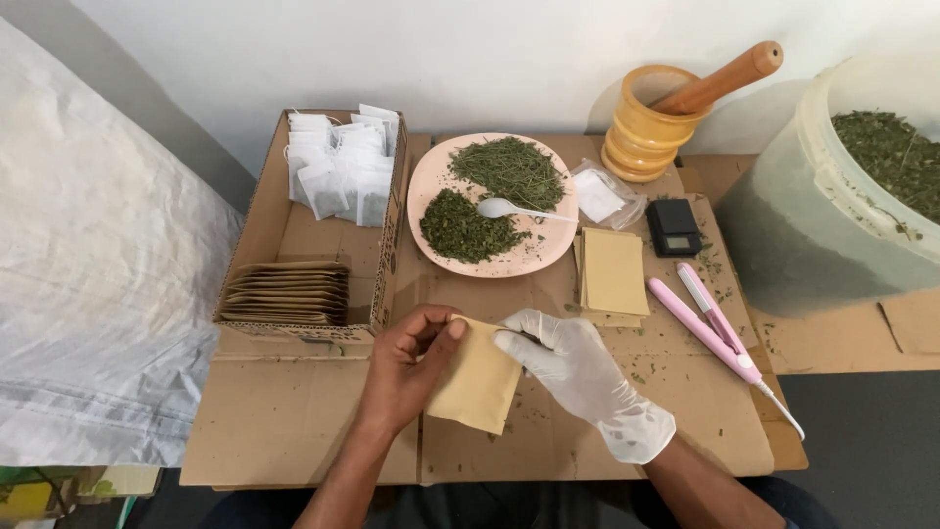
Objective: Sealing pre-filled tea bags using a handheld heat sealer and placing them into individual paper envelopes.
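Note:
A small tan paper pouch (477, 384) is held over the cardboard work surface (294, 411). My left hand (411, 364), bare, pinches its upper left corner. My right hand (578, 370), in a white glove, grips the pouch's upper right edge with its fingertips at the opening. Just beyond the hands sits a pink plate (423, 186) bearing two heaps of dried green herbs (470, 227) and a white plastic spoon (509, 209). A stack of empty tan pouches (614, 274) lies to the right of the plate.
An open cardboard box (264, 230) at left holds white tea bags (343, 167) and a row of tan pouches (286, 292). A pink sealing iron (710, 328), small black scale (674, 227), wooden mortar with pestle (651, 122) and large tub of herbs (842, 186) stand at right.

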